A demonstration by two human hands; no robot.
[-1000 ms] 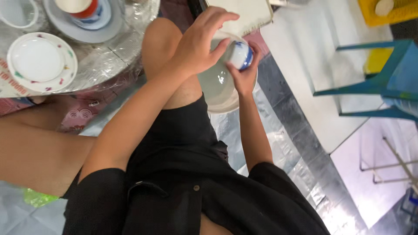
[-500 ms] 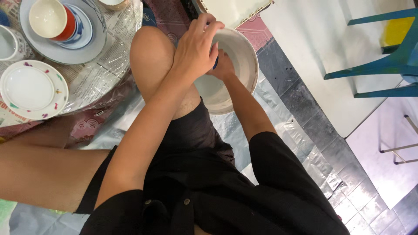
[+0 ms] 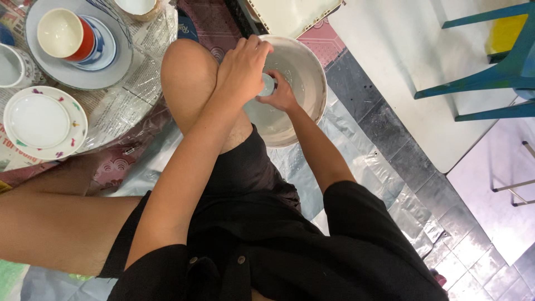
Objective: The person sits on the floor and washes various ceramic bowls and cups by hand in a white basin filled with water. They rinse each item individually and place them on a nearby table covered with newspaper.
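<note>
Inside the basin (image 3: 312, 78) beside the raised knee (image 3: 186, 72), the left hand (image 3: 242, 69) and right hand (image 3: 280, 95) both curl closed around a small pale cup (image 3: 268, 85), held between them over the basin's milky water.

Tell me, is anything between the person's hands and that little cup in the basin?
Nothing visible. Both the left hand and the right hand are already on the small cup, holding it over the big white basin. The raised knee sits beside them, not between.
</note>
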